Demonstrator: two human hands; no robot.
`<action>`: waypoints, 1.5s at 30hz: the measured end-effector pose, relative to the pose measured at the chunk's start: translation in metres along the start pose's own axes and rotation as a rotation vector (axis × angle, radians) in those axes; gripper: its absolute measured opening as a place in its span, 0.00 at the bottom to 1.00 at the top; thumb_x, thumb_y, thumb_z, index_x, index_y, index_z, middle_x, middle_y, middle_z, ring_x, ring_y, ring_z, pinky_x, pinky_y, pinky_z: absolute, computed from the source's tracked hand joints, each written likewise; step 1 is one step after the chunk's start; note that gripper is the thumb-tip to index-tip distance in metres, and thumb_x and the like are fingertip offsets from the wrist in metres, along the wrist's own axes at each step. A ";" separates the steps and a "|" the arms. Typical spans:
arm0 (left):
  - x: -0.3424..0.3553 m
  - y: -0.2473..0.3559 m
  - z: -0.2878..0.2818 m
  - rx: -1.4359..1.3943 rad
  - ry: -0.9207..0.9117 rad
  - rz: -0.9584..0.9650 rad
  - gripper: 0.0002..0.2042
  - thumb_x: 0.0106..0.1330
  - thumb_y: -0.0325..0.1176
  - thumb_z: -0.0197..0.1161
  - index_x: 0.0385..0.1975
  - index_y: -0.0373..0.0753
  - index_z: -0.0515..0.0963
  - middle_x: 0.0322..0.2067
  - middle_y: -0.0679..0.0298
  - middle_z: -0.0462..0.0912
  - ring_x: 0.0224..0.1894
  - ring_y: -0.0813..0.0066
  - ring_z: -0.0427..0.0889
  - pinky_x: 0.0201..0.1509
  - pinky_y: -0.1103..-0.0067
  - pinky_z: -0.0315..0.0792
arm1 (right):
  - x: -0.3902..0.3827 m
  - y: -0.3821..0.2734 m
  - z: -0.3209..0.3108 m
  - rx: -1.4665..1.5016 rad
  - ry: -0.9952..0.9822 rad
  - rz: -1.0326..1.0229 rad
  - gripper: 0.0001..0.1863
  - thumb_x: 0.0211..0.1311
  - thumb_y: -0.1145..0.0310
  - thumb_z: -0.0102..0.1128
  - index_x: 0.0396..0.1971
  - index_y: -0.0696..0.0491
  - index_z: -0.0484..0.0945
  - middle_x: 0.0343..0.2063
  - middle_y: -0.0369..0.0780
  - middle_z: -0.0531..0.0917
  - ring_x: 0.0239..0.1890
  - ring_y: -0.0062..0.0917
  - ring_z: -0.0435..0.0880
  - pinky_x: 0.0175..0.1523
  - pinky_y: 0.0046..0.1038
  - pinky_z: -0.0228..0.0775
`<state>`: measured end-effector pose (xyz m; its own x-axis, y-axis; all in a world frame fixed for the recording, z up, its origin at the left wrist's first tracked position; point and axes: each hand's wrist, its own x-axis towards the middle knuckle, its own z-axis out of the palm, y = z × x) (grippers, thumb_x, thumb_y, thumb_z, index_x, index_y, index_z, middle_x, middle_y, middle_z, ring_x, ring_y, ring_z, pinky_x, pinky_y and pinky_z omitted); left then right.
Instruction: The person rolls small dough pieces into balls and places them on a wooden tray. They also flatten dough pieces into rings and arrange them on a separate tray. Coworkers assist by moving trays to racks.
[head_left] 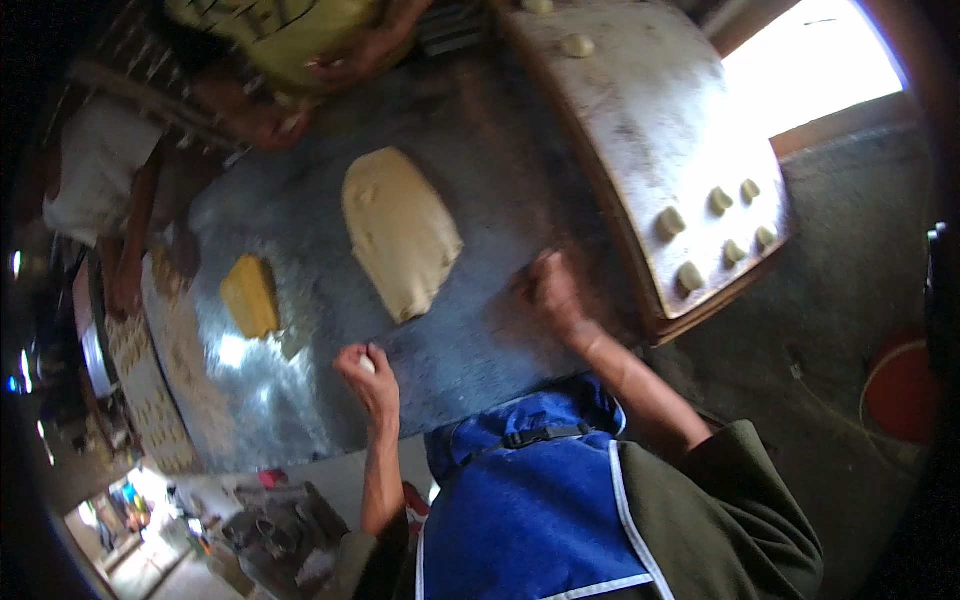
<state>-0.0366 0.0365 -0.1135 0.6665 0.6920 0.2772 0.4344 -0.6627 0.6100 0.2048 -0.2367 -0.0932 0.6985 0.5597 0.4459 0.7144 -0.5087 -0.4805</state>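
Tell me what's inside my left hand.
A small pale lump, probably dough, shows at the top of your left hand. The closed hand covers the rest, so its full shape cannot be seen.

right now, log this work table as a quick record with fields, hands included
left hand: curled around a small pale piece, probably dough
right hand: fingers curled, blurred; whether it holds anything is unclear
table centre: large pale dough slab
left of slab: yellow block
right side: tray with six dough pieces toward its near end, two toward the far end
others nearby: person in yellow top across the table, person in pale clothing at left
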 end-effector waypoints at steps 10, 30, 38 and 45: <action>0.106 0.143 -0.071 0.435 -1.199 0.437 0.12 0.47 0.19 0.65 0.34 0.35 0.80 0.46 0.53 0.73 0.53 0.52 0.74 0.60 0.63 0.71 | -0.021 0.012 -0.040 -0.010 -0.259 -0.081 0.18 0.53 0.69 0.64 0.42 0.57 0.73 0.40 0.47 0.72 0.45 0.41 0.74 0.49 0.36 0.76; 0.114 0.680 0.341 -0.382 -0.830 1.228 0.42 0.58 0.29 0.66 0.73 0.39 0.50 0.52 0.43 0.78 0.59 0.44 0.75 0.63 0.58 0.69 | 0.037 0.241 -0.355 -0.331 0.718 0.653 0.55 0.54 0.65 0.78 0.74 0.59 0.49 0.54 0.49 0.78 0.53 0.35 0.80 0.62 0.38 0.72; 0.053 0.467 0.148 -0.334 -0.672 1.041 0.30 0.76 0.55 0.43 0.68 0.38 0.68 0.72 0.43 0.61 0.77 0.47 0.54 0.77 0.54 0.41 | 0.060 0.058 -0.225 1.543 0.449 0.782 0.58 0.65 0.22 0.24 0.76 0.61 0.46 0.74 0.51 0.57 0.74 0.38 0.59 0.76 0.38 0.47; 0.065 0.202 0.041 -0.046 0.044 0.092 0.37 0.62 0.34 0.73 0.69 0.34 0.60 0.62 0.48 0.67 0.66 0.53 0.66 0.66 0.60 0.67 | 0.005 -0.028 -0.147 1.681 -0.740 0.793 0.55 0.67 0.24 0.17 0.68 0.60 0.66 0.67 0.49 0.70 0.71 0.36 0.65 0.75 0.43 0.50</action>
<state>0.1195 -0.0638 -0.0022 0.6748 0.6413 0.3652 0.3434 -0.7108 0.6138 0.1949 -0.3159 0.0338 0.3164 0.8960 -0.3115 -0.7419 0.0291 -0.6699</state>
